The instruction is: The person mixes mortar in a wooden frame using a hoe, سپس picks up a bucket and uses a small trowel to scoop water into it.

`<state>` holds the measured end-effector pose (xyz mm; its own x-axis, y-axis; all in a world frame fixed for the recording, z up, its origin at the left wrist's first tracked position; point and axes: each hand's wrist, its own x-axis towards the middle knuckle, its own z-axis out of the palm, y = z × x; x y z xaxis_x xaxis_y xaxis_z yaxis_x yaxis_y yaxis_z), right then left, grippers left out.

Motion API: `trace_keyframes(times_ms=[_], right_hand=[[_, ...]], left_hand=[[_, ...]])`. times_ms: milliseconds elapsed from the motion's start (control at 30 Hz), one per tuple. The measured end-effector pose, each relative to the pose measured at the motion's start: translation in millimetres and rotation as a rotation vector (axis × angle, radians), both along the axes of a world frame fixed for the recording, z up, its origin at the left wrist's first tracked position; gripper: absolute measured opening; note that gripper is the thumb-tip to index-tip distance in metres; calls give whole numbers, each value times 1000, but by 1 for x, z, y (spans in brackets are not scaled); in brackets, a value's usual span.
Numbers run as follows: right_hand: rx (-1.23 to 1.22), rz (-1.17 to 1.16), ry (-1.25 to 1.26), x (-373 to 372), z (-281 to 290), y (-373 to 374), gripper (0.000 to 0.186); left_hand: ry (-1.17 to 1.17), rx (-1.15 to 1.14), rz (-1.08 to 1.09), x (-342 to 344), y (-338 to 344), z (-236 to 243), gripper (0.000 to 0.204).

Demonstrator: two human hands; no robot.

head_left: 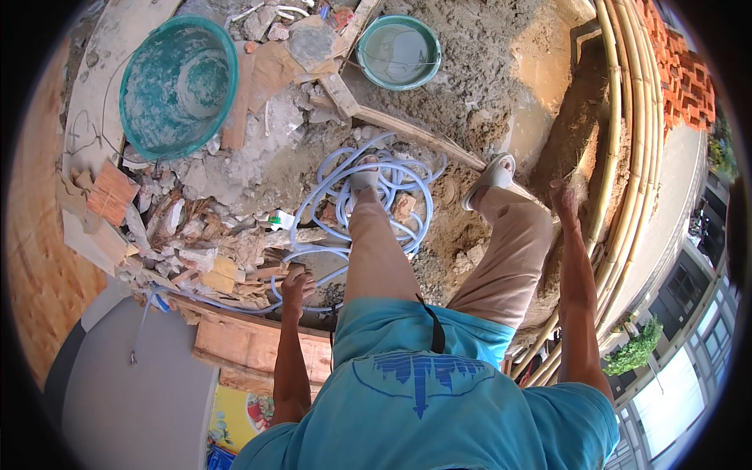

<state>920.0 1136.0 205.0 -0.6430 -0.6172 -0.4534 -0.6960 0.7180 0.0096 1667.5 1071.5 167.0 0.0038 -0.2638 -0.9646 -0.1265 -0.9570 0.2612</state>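
Note:
My left hand (298, 288) hangs out to the side over rubble, its fingers loosely curled but a little apart, with nothing in them. Close to it runs a pale blue hose (333, 252), lying in loose coils on the ground. My right hand (564, 200) is held out over a muddy trench beside long bamboo poles (612, 133); its fingers are folded in and no object shows in them. My left sandal (363, 178) is among the hose coils. The right sandal (492, 177) is by the end of a wooden board (415, 133).
A large green basin (178, 86), caked with cement, stands at the far left. Another green basin (399, 52) holds murky water amid wet mortar (478, 59). Broken rubble (204, 251) and wood scraps cover the left side. Stacked red bricks (677, 70) lie beyond the bamboo.

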Motion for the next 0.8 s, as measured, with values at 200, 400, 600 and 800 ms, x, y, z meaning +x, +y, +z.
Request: trace_keyframes(times_ms=[200, 400, 600, 800], right_hand=[[216, -87, -40, 60, 15, 33, 33], [207, 115, -254, 109, -11, 6, 34], [-59, 41, -692, 130, -76, -37, 39], [-139, 84, -923, 140, -110, -18, 41]], left_hand=[[-13, -50, 81, 13, -3, -11, 43], [-116, 2, 70, 28, 59, -5, 42], [-209, 79, 75, 57, 128, 13, 43], [-314, -3, 183, 47, 171, 12, 41]])
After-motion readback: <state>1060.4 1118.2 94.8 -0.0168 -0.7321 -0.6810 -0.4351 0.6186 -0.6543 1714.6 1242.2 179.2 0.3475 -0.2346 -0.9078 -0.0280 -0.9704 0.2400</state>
